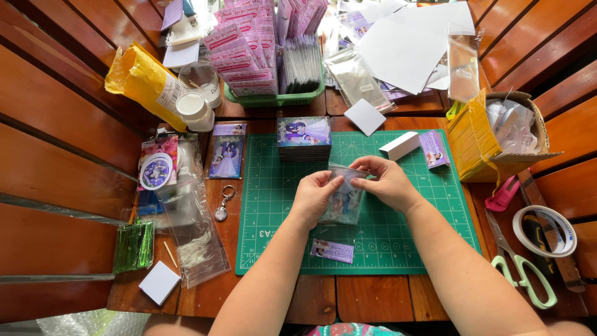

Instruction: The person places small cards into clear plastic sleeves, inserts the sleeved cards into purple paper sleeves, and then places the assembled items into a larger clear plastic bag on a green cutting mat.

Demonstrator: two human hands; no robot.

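Hands met over the green cutting mat (398, 239) — the left hand (313, 196) and right hand (387, 182) each had fingers clamped on the top edge of a clear plastic sleeve (344, 202). Glossy and see-through, it showed a purple-toned picture card inside, just below a stack of cards (304, 139).

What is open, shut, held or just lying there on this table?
Clear bag: held over the green mat by left hand and right hand, mouth open, picture card inside.
Cardboard box: open, flaps up.
Scissors: lying shut.
Tape roll: lying flat.
Card stack: piled neatly.
Purple label: flat on mat.
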